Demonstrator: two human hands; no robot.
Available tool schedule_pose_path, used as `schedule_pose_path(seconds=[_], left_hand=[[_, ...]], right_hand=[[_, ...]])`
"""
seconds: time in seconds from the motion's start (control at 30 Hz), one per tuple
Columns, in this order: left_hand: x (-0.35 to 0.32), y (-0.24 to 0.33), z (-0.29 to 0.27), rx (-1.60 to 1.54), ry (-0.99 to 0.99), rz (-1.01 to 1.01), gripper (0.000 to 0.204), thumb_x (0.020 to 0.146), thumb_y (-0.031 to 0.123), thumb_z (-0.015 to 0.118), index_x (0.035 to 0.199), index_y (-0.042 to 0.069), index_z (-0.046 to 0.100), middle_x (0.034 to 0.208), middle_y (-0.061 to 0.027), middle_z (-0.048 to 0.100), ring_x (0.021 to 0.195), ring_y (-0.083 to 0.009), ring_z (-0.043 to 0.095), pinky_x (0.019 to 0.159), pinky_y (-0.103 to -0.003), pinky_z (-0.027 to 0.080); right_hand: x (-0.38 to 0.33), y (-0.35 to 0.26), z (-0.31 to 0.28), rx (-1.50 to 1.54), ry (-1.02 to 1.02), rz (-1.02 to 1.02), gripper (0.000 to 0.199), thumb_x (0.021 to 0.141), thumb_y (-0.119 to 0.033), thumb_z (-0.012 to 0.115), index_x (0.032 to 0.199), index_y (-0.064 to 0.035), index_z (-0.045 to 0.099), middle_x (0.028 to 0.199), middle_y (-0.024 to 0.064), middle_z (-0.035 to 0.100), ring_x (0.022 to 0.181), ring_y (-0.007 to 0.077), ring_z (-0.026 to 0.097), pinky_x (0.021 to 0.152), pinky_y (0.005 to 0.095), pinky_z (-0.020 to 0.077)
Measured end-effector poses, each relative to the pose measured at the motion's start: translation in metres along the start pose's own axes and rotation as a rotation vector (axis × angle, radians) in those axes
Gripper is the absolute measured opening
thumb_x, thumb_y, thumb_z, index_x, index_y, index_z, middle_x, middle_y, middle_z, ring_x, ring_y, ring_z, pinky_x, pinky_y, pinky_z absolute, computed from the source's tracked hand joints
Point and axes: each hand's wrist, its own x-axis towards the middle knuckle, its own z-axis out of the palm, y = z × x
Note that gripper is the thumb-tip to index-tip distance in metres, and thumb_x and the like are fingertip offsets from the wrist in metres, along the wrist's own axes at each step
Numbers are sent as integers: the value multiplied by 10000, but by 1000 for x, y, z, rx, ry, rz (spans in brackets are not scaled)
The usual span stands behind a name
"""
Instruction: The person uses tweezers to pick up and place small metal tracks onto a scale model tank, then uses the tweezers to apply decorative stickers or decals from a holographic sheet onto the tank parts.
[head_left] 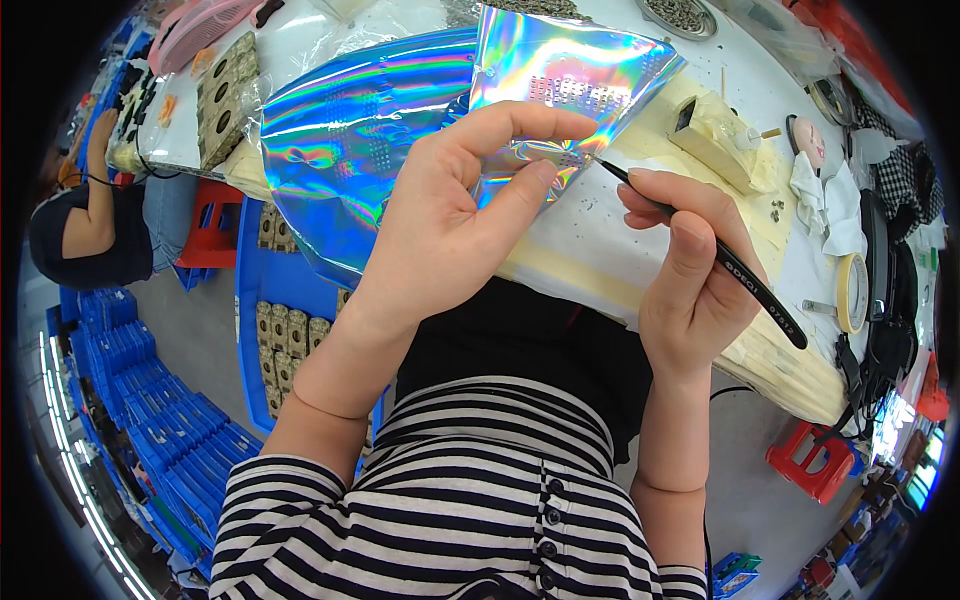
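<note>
My left hand (450,215) has its thumb and index finger curved round the near part of a silver holographic sheet (540,55), gripping it. Rows of tiny pieces show on that sheet beyond my fingers. Black tweezers (755,285) rest between the thumb and fingers of my right hand (700,265). Their tip is at the sheet's near right edge, close to my left fingertips; whether it pinches a piece is too small to tell. A blue holographic sheet (330,130) lies to the left, partly behind my left wrist.
On the white table are a cream block-shaped holder (715,140), a tape roll (852,292) and a round dish (680,16) of small parts. A brown panel with round holes (228,98) lies far left. Below stands a blue tray (250,300) of brown parts. Another person (85,235) sits at left.
</note>
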Motion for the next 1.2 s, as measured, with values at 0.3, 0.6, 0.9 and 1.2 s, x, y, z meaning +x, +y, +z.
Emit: schedule_pose_path(seconds=[0.3,0.6,0.9,1.2], left_hand=[[1,-1,0,14,3,19,291,910,-14,542,1189,-22,622,1188,-99,649,1091,-129,588,931,-260,463],[1,0,0,33,-2,20,295,905,-17,545,1190,-23,623,1175,-94,653,1091,-132,587,937,-263,458],[1,-2,-6,116,3,67,275,906,29,569,1169,-16,636,1146,-83,661,1055,-128,590,924,-264,455],[2,-4,-5,141,12,94,267,904,47,590,1159,-12,644,1119,-68,664,1047,-118,589,898,-256,462]], right_hand=[[0,0,0,-9,11,-5,212,939,-184,642,902,23,671,835,88,697,682,174,608,616,254,471],[0,-1,-1,1,13,17,207,952,-173,623,906,23,669,844,83,695,679,156,597,610,248,464],[-3,-5,-2,-67,34,70,219,968,-176,604,903,20,676,813,80,683,687,142,617,602,235,460],[-2,-3,-1,-45,19,48,233,960,-196,615,923,23,683,807,87,679,667,149,604,609,239,464]])
